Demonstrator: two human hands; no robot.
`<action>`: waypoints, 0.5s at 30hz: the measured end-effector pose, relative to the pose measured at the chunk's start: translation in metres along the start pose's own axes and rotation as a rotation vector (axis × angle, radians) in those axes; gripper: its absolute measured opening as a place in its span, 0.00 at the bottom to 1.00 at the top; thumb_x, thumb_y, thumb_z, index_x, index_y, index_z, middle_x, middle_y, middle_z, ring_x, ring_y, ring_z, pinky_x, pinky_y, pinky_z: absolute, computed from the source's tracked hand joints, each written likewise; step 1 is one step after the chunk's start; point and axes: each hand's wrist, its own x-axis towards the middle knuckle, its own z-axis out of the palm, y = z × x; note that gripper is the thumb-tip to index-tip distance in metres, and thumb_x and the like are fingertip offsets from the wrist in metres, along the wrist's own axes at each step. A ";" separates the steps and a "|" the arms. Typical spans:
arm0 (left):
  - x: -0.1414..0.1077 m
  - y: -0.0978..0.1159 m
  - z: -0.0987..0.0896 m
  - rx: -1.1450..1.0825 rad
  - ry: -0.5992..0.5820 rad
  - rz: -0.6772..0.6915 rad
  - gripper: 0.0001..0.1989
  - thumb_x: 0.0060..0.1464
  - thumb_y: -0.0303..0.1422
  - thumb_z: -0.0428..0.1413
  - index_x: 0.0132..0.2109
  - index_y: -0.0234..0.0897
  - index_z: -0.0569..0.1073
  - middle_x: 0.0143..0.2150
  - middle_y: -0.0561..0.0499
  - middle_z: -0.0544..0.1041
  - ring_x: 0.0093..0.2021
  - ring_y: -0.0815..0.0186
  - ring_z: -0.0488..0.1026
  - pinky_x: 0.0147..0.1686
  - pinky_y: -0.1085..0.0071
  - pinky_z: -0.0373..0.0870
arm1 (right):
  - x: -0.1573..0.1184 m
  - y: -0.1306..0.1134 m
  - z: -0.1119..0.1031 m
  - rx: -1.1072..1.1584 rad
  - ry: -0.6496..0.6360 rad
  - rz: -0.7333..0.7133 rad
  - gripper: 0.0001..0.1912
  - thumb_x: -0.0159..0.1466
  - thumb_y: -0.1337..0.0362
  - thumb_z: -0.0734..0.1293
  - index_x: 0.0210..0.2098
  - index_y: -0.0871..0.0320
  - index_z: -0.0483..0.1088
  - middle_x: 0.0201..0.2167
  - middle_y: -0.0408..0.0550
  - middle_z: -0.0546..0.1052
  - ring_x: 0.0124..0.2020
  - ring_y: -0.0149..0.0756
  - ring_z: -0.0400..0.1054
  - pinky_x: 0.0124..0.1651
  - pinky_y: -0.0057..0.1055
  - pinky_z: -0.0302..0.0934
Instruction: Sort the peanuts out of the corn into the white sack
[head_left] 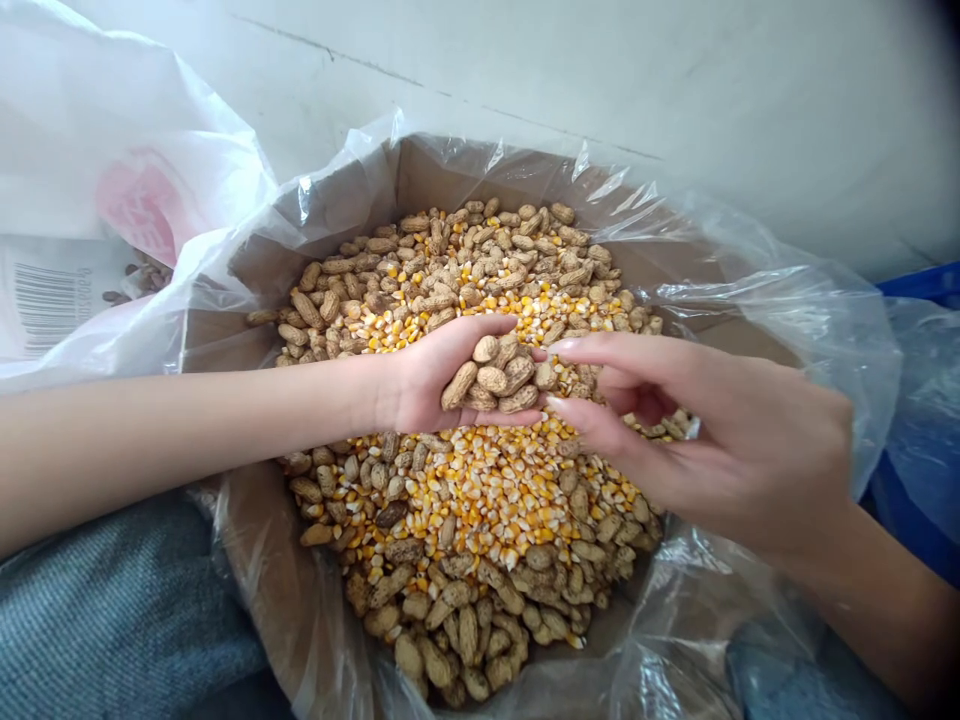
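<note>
My left hand [427, 385] is cupped palm up over the box, its fingers curled around a small heap of unshelled peanuts [492, 379]. From the right, my right hand [720, 430] reaches to the fingertips of the left. Its thumb and index finger are apart, and the other fingers bend inward. A single peanut [546, 376] shows in the gap between those two fingertips; they do not visibly press on it. Below both hands lies a mix of yellow corn kernels [495, 490] and more peanuts [450, 640].
A cardboard box [705, 260] lined with a clear plastic bag [795, 290] holds the mix. At the left stands a white printed sack [67, 170] with a barcode. Behind is a pale wall [675, 90]. Denim-covered legs [135, 610] flank the box, and something blue [922, 285] is at the right.
</note>
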 end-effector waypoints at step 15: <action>-0.071 0.066 -0.005 -0.237 0.079 0.505 0.14 0.52 0.32 0.41 0.36 0.29 0.68 0.27 0.49 0.72 0.30 0.73 0.69 0.30 0.76 0.68 | 0.000 0.006 0.003 0.341 -0.009 0.219 0.09 0.56 0.64 0.60 0.37 0.53 0.63 0.18 0.38 0.65 0.16 0.23 0.56 0.18 0.20 0.55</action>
